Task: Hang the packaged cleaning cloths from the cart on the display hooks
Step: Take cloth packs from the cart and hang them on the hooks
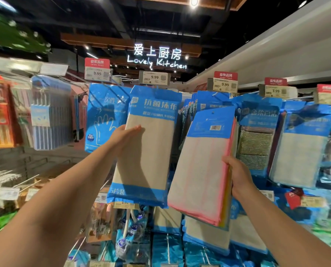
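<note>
A blue-headed pack of grey cleaning cloths [149,151] hangs from a display hook under a 9.99 price tag [154,77]. My left hand [125,136] lies against its left edge with straight fingers across the front. My right hand [237,176] grips a stack of cloth packs [201,170] by its right edge, back side and barcode facing me, pink cloth on top, tilted and raised in front of the hooks. The cart is out of view.
Glove packs [105,120] hang to the left, scouring pads [257,139] and more cloth packs [299,151] to the right. Lower hooks hold further blue packs [168,247]. Price tags [225,83] stick out above each hook row.
</note>
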